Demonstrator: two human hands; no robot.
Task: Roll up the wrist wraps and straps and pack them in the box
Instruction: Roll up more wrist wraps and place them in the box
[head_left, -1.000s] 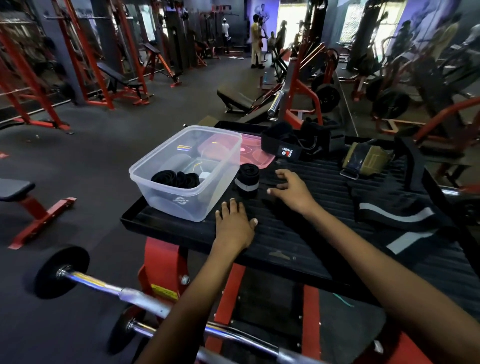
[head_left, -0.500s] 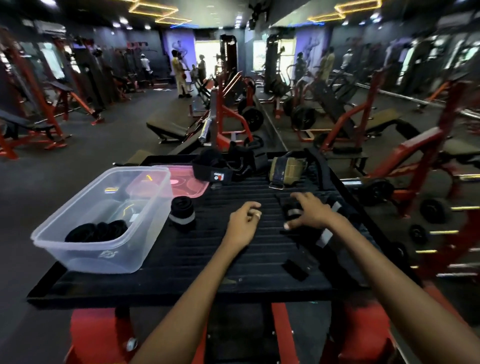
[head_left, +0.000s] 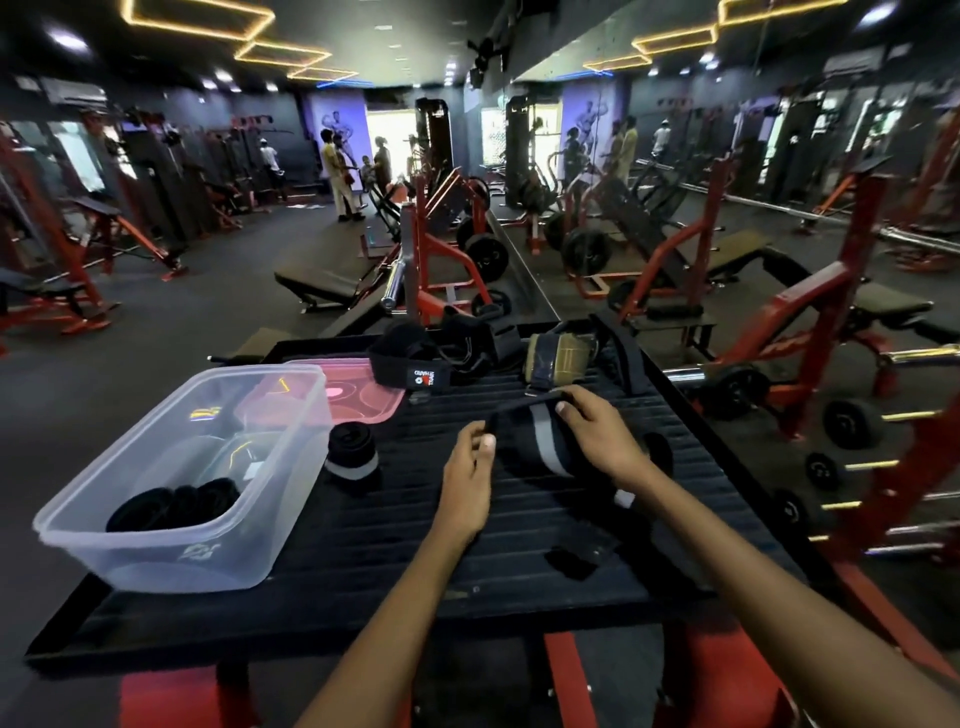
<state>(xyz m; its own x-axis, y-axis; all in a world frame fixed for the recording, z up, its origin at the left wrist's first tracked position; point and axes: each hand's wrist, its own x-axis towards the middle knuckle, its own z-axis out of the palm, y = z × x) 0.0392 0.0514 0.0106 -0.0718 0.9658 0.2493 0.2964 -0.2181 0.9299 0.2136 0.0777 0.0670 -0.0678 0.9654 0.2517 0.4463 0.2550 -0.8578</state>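
Observation:
A black wrist wrap with a grey stripe (head_left: 540, 447) is lifted above the black ribbed platform (head_left: 415, 545). My right hand (head_left: 597, 431) grips its upper part, and my left hand (head_left: 467, 473) pinches the thin black loop at its end. A clear plastic box (head_left: 176, 467) stands at the left with rolled black wraps (head_left: 171, 506) inside. One rolled wrap with a grey band (head_left: 350, 452) stands upright just right of the box. At the back lie black straps (head_left: 431, 358) and an olive-and-black wrap (head_left: 561, 356).
A pink lid (head_left: 358, 395) lies behind the box. A small black piece (head_left: 571, 564) rests near the front of the platform. Red gym machines, benches and weight plates surround the platform. Several people stand far back near a bright doorway.
The camera has tilted up and swung right. My right hand reached to the striped wrap and lifted it, and my left hand came across and took its loop end.

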